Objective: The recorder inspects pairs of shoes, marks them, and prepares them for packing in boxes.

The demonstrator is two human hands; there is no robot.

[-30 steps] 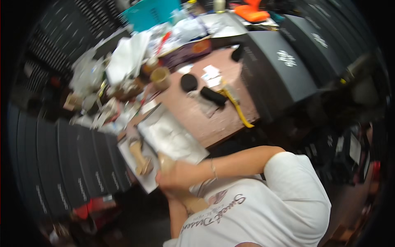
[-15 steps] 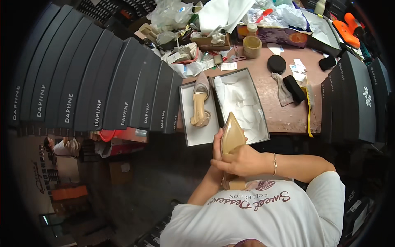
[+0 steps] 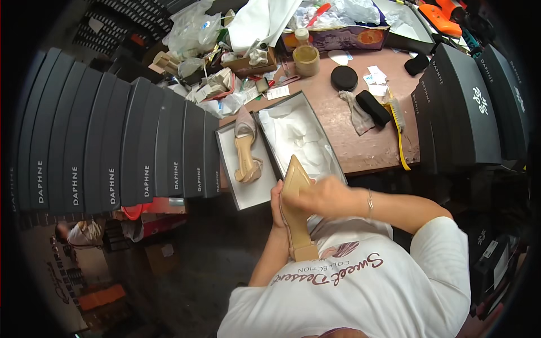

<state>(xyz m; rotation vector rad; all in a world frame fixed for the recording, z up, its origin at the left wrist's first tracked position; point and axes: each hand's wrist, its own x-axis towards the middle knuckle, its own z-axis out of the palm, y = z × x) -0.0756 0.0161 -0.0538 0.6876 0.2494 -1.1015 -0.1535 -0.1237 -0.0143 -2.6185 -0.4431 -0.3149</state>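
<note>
A pointed beige shoe point(image 3: 297, 225) is held upside down close to my shirt, its tan sole facing up and its toe pointing away from me. My left hand point(image 3: 276, 205) is wrapped round its left side. Over the sole, my right hand point(image 3: 324, 196) is curled closed and blurred by motion; what its fingers hold, if anything, is hidden. A matching sandal-like shoe point(image 3: 244, 152) lies in the box lid or tray point(image 3: 257, 198) on the left. Beside it, an open box point(image 3: 332, 160) holds white tissue paper point(image 3: 298, 132).
Dark shoe boxes point(image 3: 138, 141) stand in a long row at left, with more boxes point(image 3: 459, 107) at right. On the table lie a yellow-handled brush point(image 3: 401, 135), a black pad point(image 3: 373, 109), a round black tin point(image 3: 344, 78) and a jar point(image 3: 306, 60). Clutter fills the back.
The view has shifted, so the table things sit further left. My right hand has moved toward the right edge of the sole and blurred. My left hand keeps its hold on the shoe.
</note>
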